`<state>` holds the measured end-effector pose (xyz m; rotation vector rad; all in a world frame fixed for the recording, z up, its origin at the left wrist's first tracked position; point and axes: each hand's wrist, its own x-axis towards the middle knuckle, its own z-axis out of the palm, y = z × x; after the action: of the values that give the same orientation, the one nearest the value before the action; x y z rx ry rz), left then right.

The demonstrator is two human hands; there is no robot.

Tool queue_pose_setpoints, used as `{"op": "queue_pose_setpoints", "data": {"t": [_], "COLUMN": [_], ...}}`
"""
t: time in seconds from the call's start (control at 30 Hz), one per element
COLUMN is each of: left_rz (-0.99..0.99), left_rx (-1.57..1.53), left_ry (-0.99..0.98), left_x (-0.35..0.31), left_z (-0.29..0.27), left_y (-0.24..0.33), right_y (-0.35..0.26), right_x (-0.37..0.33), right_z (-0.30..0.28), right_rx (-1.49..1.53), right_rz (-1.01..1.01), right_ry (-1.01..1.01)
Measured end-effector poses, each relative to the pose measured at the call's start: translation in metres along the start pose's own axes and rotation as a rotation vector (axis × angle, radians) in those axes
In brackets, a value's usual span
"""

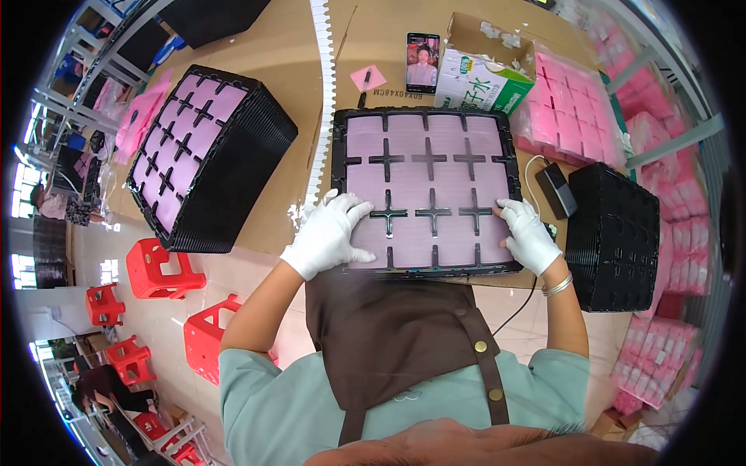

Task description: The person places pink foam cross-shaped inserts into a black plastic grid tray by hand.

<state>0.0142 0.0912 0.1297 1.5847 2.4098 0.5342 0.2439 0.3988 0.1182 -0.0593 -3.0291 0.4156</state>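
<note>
A black plastic tray (339, 167) with mauve sheeting (408, 175) lies at the front edge of the worktop (381, 43), between two white-gloved hands. The left hand (330, 233) has its fingers spread open over the tray's left side; the right hand (530, 235) has its own parted at the right edge. A black tray stack (241, 167) stands well leftward.

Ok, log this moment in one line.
left gloved hand: at lilac sheet, left edge | right gloved hand: at same sheet, right edge | black plastic tray: framing sheet | smartphone: screen lit, beyond tray
</note>
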Motion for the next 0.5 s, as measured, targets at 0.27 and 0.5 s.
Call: {"op": "queue_pose_setpoints", "data": {"t": [0.27,0.5], "left_rz": [-0.155,-0.318], "left_rx": [0.000,-0.166], "left_ry": [-0.058,0.375], "left_x": [0.003,-0.044], "left_z": [0.014,0.034], "left_y": [0.001,-0.003], "right_y": [-0.009,0.014], "right_x": [0.020,-0.012], "right_z": [0.003,0.015], "right_rx": [0.104,0.340], "right_rz": [0.239,0.390], "right_ry": [-0.076,0.194]}}
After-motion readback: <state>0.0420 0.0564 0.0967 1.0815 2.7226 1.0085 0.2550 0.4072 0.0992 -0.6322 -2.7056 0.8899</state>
